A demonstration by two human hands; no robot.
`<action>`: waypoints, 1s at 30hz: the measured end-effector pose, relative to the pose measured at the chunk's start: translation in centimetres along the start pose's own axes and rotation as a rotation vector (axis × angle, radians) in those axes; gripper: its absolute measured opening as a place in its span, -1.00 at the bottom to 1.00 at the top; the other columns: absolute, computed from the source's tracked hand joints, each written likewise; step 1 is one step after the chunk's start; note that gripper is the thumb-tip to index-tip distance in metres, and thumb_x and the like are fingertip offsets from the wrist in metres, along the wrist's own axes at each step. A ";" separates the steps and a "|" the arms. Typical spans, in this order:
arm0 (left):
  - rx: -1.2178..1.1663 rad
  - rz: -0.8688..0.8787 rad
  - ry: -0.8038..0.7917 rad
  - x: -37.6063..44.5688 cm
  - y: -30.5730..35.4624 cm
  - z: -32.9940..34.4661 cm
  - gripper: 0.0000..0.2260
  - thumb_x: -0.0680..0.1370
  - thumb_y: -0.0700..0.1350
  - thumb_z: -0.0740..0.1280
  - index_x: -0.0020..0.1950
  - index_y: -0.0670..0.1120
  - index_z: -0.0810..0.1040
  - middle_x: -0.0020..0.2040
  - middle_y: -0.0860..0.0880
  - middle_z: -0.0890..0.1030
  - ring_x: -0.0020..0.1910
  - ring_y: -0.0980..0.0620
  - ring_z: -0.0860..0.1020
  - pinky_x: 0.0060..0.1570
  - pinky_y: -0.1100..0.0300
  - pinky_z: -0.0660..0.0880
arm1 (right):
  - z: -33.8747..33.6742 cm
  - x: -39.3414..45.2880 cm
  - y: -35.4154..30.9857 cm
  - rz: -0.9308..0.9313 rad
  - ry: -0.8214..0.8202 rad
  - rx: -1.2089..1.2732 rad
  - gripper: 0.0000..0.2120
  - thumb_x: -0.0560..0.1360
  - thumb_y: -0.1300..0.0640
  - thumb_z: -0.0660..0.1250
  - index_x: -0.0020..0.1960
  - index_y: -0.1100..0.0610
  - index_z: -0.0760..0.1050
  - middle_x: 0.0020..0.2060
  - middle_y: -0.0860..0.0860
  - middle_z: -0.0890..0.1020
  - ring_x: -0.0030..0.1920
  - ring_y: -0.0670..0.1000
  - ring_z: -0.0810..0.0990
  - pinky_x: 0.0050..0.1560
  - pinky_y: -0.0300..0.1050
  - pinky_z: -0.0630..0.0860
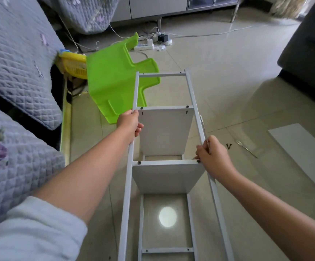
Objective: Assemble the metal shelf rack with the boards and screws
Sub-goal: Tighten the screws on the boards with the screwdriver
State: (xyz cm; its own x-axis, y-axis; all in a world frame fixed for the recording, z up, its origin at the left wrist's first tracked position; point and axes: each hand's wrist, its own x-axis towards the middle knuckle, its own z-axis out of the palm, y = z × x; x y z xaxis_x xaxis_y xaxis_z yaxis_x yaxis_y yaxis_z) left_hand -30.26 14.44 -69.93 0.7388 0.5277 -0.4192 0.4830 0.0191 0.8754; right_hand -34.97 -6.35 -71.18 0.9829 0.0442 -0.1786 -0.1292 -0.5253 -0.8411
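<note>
Pale fleecy sleeve (39, 227) — perhaps blue-white

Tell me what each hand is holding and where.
Left hand grips the rack by its left upright. Right hand holds a thin tool by its lower end against the right upright.

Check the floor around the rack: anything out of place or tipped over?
Yes. A green plastic stool lies tipped on its side against the rack frame. One loose board and a screwdriver lie on the tiles to the right. The rack's fitted boards look square.
</note>
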 end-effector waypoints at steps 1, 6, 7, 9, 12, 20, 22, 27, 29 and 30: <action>-0.007 0.009 -0.001 0.0 -0.1 0.0 -0.65 0.64 -0.10 0.08 0.43 -0.05 0.30 -0.41 -0.09 0.38 -0.58 0.08 0.30 -0.56 0.33 0.20 | -0.1 -0.1 0.0 -0.005 -0.006 -0.005 -0.70 0.56 0.20 0.17 -0.30 0.12 0.17 -0.22 0.16 0.52 -0.36 -0.10 0.54 -0.28 -0.14 0.46; -0.056 0.111 -0.032 0.0 0.2 -0.3 -0.86 0.62 -0.11 0.14 0.11 -0.06 0.45 -0.43 -0.09 0.39 -0.72 0.16 0.33 -0.65 0.44 0.20 | -1.8 1.5 -0.6 -0.056 0.111 -0.066 -0.69 0.55 0.08 0.21 -0.31 0.16 0.25 -0.36 0.08 0.51 -0.29 0.05 0.56 -0.37 -0.16 0.39; -0.059 0.141 -0.022 0.3 0.5 -0.4 -0.89 0.60 -0.12 0.17 -0.06 -0.10 0.46 -0.45 -0.07 0.41 -0.71 0.16 0.34 -0.66 0.44 0.20 | -2.2 2.4 -1.1 -0.065 0.132 -0.075 -0.69 0.54 0.08 0.23 -0.31 0.16 0.25 -0.36 0.04 0.49 -0.30 0.03 0.51 -0.39 -0.21 0.33; 0.027 0.191 0.016 1.4 1.1 -0.6 -0.73 0.56 -0.14 0.26 -0.34 -0.10 0.36 -0.50 -0.02 0.39 -0.53 0.03 0.37 -0.57 0.33 0.22 | -2.5 4.5 -2.1 -0.075 0.099 -0.070 -0.72 0.52 0.05 0.27 -0.26 0.17 0.28 -0.34 -0.02 0.47 -0.34 -0.05 0.41 -0.34 -0.23 0.31; 0.186 0.241 0.019 2.5 1.2 -1.0 -0.64 0.54 -0.10 0.29 -0.41 -0.08 0.24 -0.40 -0.03 0.28 -0.36 0.02 0.23 -0.39 0.17 0.13 | -1.9 7.8 -3.4 -0.065 0.027 0.004 -0.68 0.47 -0.01 0.32 -0.29 0.13 0.26 -0.37 -0.02 0.35 -0.35 -0.04 0.30 -0.28 -0.17 0.26; 0.079 0.315 -0.045 4.1 0.3 -0.2 -0.77 0.58 -0.09 0.23 -0.29 -0.04 0.38 -0.14 -0.14 0.44 -0.13 0.02 0.37 -0.26 0.19 0.26 | -0.6 11.9 -3.9 -0.069 0.056 0.206 -0.68 0.51 0.13 0.29 -0.30 0.09 0.20 -0.04 0.37 0.56 -0.16 0.08 0.55 -0.45 -0.23 0.28; 0.068 0.324 -0.034 4.1 -0.1 -0.2 -0.76 0.58 -0.11 0.23 -0.30 -0.05 0.40 -0.18 -0.12 0.45 -0.18 0.02 0.37 -0.29 0.23 0.25 | -0.1 12.1 -3.6 -0.068 0.078 0.255 -0.67 0.53 0.17 0.26 -0.31 0.08 0.18 -0.08 0.31 0.57 0.02 0.16 0.61 -0.41 -0.22 0.26; -0.051 0.259 -0.035 3.6 -0.7 -0.1 -0.76 0.56 -0.17 0.26 -0.33 -0.06 0.47 -0.35 -0.04 0.39 -0.31 0.03 0.33 -0.12 0.18 0.29 | 0.6 12.1 -2.8 -0.024 0.107 0.339 -0.63 0.52 0.20 0.27 -0.35 0.07 0.15 -0.43 -0.02 0.24 -0.45 -0.12 0.34 -0.43 -0.27 0.16; -0.088 0.241 -0.021 3.5 -0.8 -0.2 -0.75 0.54 -0.20 0.28 -0.35 -0.06 0.49 -0.33 -0.08 0.40 -0.26 0.01 0.35 -0.10 0.17 0.29 | 0.7 12.0 -2.6 -0.010 0.116 0.374 -0.63 0.50 0.21 0.29 -0.35 0.07 0.15 -0.42 -0.03 0.25 -0.39 -0.10 0.35 -0.50 -0.35 0.16; -0.104 0.235 -0.011 3.4 -0.9 -0.2 -0.74 0.53 -0.20 0.30 -0.36 -0.06 0.49 -0.30 -0.10 0.41 -0.22 0.00 0.35 -0.09 0.17 0.28 | 0.7 12.1 -2.5 -0.005 0.121 0.393 -0.63 0.50 0.22 0.30 -0.35 0.06 0.15 -0.42 -0.03 0.25 -0.37 -0.10 0.39 -0.52 -0.37 0.16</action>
State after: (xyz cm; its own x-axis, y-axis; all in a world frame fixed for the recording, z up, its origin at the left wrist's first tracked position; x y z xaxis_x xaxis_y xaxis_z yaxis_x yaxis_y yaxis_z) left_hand -28.25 16.39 -72.10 0.8302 0.5190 -0.2035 0.2472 -0.0157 0.9688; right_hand -22.87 -3.89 -71.60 0.9890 -0.0670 -0.1320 -0.1412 -0.1592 -0.9771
